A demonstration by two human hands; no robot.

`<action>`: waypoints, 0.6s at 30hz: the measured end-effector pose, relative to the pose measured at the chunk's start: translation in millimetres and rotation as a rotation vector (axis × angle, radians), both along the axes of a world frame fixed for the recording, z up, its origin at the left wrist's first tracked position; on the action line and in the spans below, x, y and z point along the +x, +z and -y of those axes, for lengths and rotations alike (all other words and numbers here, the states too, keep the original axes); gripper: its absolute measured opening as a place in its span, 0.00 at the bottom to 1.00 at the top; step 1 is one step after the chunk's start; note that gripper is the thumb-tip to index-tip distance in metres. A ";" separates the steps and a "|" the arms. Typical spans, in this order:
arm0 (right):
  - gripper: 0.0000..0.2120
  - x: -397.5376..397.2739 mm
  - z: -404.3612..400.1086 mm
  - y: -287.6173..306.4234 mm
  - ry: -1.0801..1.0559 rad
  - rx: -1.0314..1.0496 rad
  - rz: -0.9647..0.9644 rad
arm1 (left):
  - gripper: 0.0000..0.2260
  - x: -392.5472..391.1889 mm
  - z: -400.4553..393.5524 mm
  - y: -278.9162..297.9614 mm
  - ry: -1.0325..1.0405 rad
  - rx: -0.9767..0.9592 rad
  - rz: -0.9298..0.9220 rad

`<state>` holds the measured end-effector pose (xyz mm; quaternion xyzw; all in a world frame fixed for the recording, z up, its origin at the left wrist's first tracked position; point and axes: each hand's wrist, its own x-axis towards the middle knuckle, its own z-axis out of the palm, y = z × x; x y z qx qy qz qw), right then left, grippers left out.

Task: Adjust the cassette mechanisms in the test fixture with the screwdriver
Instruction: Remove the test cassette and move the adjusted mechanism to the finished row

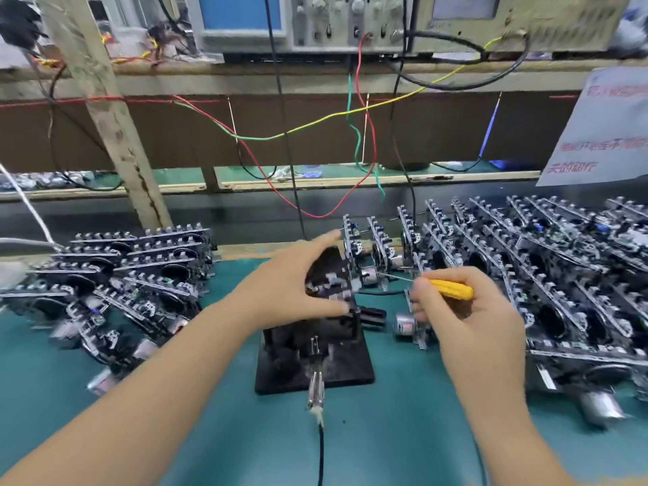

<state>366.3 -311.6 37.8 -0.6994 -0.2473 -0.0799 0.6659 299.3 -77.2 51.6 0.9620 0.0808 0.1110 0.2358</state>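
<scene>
A: Yellow plastic first. Your right hand [466,310] has its grip closed round the yellow-handled screwdriver [450,289], fingers curled over the handle, thin shaft pointing left toward the fixture. Held low and nearly level, probably so the tip can reach a side-facing screw.

B: And your left hand [291,292]?

A: It is on the cassette mechanism [331,287] seated in the black test fixture [315,349]. Thumb below and curled fingers at the unit's near edge pinch it, index finger stretched out above. Judged purpose: you are steadying the unit so it does not shift under the driver. The frame is blurred there, so the exact contact is uncertain.

B: Tip engaged yet?

A: Cannot tell. The shaft ends just beside the unit's right side; the screw itself is not resolved.

B: Surroundings?

A: The fixture stands mid-table on the green table mat [385,433], with a clamp lever [316,384] and black cable leading toward you. A stack of mechanisms [115,275] lies to your left, and a larger batch [543,261] stands on edge to your right, within easy reach for swapping. Coloured wires [308,135] hang from the test instruments [350,22] on the shelf above.
</scene>
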 end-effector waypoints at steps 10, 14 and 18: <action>0.02 -12.2 -22.9 13.2 0.191 0.310 -0.097 | 0.27 -41.4 18.0 3.4 0.001 -1.418 0.318; 0.04 -15.6 -26.7 10.9 0.223 0.281 -0.095 | 0.31 -49.7 16.2 -2.4 -0.005 -1.471 0.342; 0.04 -15.2 -27.3 11.2 0.272 0.217 -0.120 | 0.28 -54.1 15.0 -5.9 -0.032 -1.488 0.366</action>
